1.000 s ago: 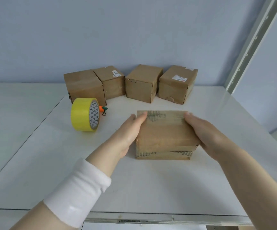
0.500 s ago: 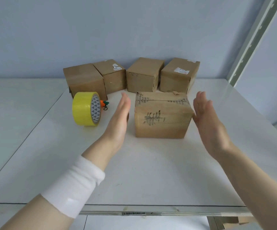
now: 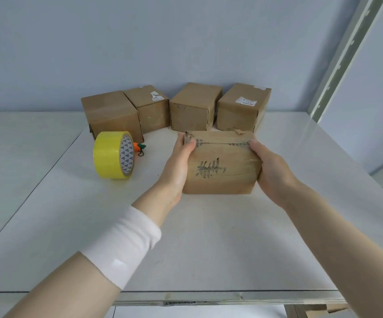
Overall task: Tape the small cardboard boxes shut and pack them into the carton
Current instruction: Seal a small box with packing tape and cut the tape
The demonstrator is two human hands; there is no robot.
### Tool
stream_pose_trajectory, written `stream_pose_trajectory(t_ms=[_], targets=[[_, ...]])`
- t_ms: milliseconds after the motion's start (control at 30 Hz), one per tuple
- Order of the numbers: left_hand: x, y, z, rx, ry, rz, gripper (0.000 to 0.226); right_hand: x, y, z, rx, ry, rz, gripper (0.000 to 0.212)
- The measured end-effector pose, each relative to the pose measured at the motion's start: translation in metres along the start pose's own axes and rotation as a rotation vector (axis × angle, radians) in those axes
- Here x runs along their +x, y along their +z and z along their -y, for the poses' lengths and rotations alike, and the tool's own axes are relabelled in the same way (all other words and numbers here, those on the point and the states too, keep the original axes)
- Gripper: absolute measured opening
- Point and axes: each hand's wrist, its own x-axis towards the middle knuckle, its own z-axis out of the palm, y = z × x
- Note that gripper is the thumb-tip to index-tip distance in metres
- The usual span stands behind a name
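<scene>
The white labels (image 3: 245,102) on two of the four small boxes (image 3: 192,109) along the worktop's (image 3: 208,237) far edge are too small to read. Half a second ago both hands hung spread clear of the cardboard box (image 3: 220,166). Now the left hand (image 3: 179,166) and right hand (image 3: 270,171) clasp its two ends. It sits mid-worktop just before that row, scuffed, taped over, with torn patches. A yellow tape roll (image 3: 110,154) stands to its left.

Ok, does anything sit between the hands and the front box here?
Nothing visible. The left hand and right hand hold the box by its two ends. The tape roll stands off to the left. No carton is in view.
</scene>
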Motion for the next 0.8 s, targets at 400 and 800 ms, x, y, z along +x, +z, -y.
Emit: stream_pose_trajectory(t_ms=[400, 800], targets=[[0.027, 0.017, -0.035, 1.49, 0.275, 0.215, 0.051, 0.021, 0.02, 0.029, -1.403, -0.313, 0.095, 0.054], [0.013, -0.005, -0.025, 0.355, -0.16, -0.111, 0.101, 0.004, -0.001, 0.03, -0.469, 0.042, -0.055, 0.062]])
